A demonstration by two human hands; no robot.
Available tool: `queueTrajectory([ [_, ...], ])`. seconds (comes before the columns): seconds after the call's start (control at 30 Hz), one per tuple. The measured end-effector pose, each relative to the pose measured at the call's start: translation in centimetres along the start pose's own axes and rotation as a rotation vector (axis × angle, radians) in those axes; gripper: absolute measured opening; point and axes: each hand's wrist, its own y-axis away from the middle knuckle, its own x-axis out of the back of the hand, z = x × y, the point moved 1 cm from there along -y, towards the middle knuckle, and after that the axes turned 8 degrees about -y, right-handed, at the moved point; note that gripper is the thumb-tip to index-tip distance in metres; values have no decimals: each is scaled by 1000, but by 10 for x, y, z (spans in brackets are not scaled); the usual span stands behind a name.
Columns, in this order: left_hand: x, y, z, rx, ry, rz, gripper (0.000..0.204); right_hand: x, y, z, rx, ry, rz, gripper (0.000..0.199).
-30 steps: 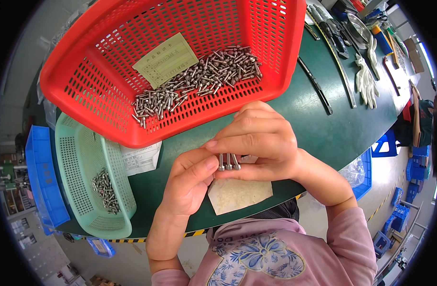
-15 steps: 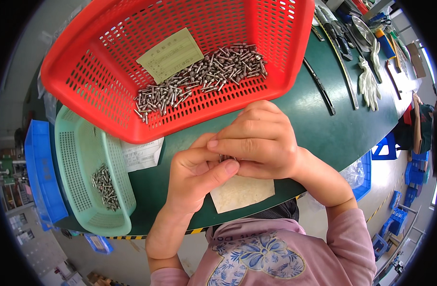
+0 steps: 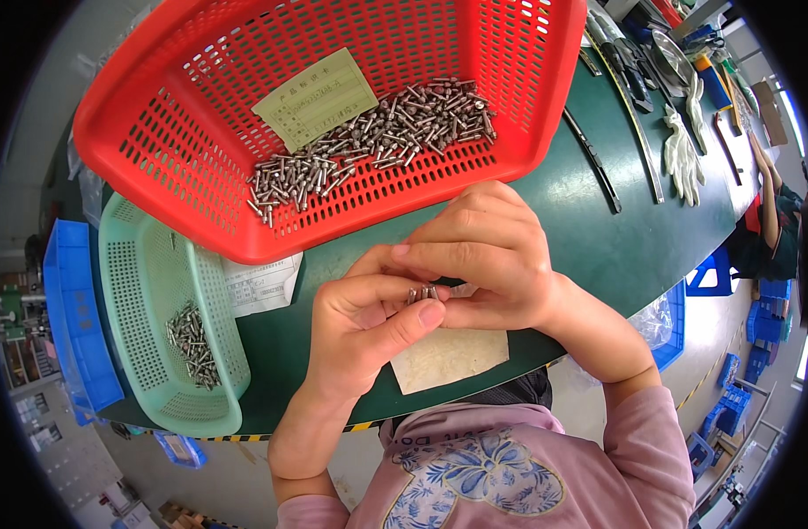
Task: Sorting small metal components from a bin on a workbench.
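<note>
Over the near edge of the green table, my two hands meet. My left hand (image 3: 362, 324) is closed, pinching several small metal pins (image 3: 422, 294) between thumb and fingers; their ends poke up beside the thumb tip. Curled over from the right, my right hand (image 3: 490, 256) touches the left fingers, and its fingertips are partly hidden. A small pale bit shows under its fingers, too little of it to name. Just beyond stands a red perforated basket (image 3: 179, 189) with a pile of similar metal pins (image 3: 378, 137) and a yellowish paper card (image 3: 316, 99) inside.
A light-green basket (image 3: 148, 264) with fewer metal parts (image 3: 192, 346) stands at left, beside a blue bin (image 3: 76, 313). Beige paper (image 3: 452, 360) lies below my hands. White gloves (image 3: 681, 159) and tools lie at far right, where another person's arm (image 3: 768, 189) shows.
My hands have shifted slightly, and more of the pins shows between my fingers. At the far right, another person's arm has come into view.
</note>
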Motion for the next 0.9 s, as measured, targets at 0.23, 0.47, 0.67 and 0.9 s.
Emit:
queueTrajectory([
  [0.23, 0, -1, 1, 3, 0, -1, 11, 1, -1, 1, 2, 18, -12, 38],
  [0.47, -4, -2, 14, -376, -729, 79, 21, 4, 1, 0, -45, 65, 25, 47],
  [0.67, -12, 3, 18, -973, -1518, 171, 26, 2, 2, 2, -37, 95, 64, 50],
  [0.9, -13, 0, 15, -1048, -1558, 173, 21, 3, 3, 4, -21, 107, 63, 44],
])
